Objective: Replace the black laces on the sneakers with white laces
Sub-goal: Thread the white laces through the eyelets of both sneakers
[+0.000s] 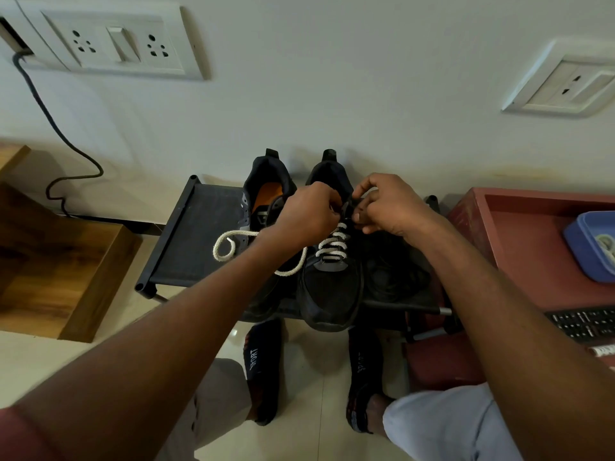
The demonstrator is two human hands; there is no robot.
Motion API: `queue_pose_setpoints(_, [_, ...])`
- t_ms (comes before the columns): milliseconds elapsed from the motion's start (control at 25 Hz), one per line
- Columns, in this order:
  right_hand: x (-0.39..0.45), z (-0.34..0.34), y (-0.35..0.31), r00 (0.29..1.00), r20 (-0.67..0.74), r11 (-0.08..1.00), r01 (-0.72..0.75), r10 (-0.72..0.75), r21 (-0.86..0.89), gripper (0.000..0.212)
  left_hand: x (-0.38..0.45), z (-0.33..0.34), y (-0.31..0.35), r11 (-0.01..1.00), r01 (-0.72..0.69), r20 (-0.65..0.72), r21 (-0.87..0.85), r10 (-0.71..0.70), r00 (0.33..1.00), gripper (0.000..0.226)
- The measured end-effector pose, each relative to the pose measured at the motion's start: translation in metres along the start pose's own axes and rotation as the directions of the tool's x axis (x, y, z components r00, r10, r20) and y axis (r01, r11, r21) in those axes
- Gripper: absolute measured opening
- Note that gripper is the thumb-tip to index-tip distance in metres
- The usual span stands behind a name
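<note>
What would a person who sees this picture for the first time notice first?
Both hands, the left hand and the right hand, meet at the top eyelets of a black sneaker on a small dark rack. Its white lace stands out, and the loose end curls leftward over the rack.

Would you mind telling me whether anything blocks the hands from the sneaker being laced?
Nothing visible does: left hand and right hand are already at the top eyelets of the right-side sneaker, above its white lace.
</note>
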State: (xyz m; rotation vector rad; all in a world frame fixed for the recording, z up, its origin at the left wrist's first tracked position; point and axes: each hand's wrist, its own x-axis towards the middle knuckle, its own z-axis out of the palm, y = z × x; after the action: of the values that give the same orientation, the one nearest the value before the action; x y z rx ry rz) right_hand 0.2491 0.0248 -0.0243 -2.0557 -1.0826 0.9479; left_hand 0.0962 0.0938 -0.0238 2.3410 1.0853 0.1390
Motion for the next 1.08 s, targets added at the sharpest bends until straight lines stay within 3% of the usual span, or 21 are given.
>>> queue_pose_setpoints(80, [0.001,0.000,0.000,1.000,0.012,0.999,0.004,-0.004,-0.045,0.029,0.001,-0.006,-0.004,0.990,-0.005,-0.037,0.137,0.010,0.999,0.008])
queue_pose_setpoints(160, [0.000,0.000,-0.002,0.999,0.047,0.994,0.005,0.000,-0.107,0.024,0.003,-0.012,-0.009,0.983,-0.006,-0.035,0.181,0.013,0.999,0.015])
queue_pose_setpoints(360, [-0.005,-0.001,-0.008,0.997,0.073,0.990,-0.005,0.016,-0.139,0.019,0.006,-0.010,-0.010,0.994,0.009,0.051,-0.112,-0.004,0.999,0.012])
queue_pose_setpoints(560, [-0.011,-0.004,-0.012,0.995,0.095,0.982,0.034,-0.017,-0.184,0.010,0.003,-0.025,-0.013,0.999,-0.020,0.113,-0.051,0.025,0.993,0.024])
queue_pose_setpoints(680, [-0.012,0.003,-0.011,0.998,0.008,0.959,0.068,-0.069,-0.276,0.008,0.002,-0.033,-0.016,0.998,-0.047,0.084,0.044,0.043,0.995,0.023])
queue_pose_setpoints(880, [-0.005,0.013,-0.010,0.997,-0.083,0.940,-0.025,-0.003,-0.341,0.011,0.003,-0.033,-0.022,0.994,-0.046,0.098,0.095,0.037,0.994,0.028])
queue_pose_setpoints(1000, [-0.005,0.002,-0.018,0.976,-0.207,0.990,-0.091,0.068,-0.104,0.015,0.004,-0.031,-0.026,0.985,-0.064,0.093,0.160,0.049,0.994,0.028])
queue_pose_setpoints(1080, [-0.007,-0.014,-0.026,0.902,-0.428,0.998,-0.060,0.066,0.027,0.016,0.004,-0.032,-0.028,0.987,-0.065,0.087,0.146,0.053,0.995,0.029])
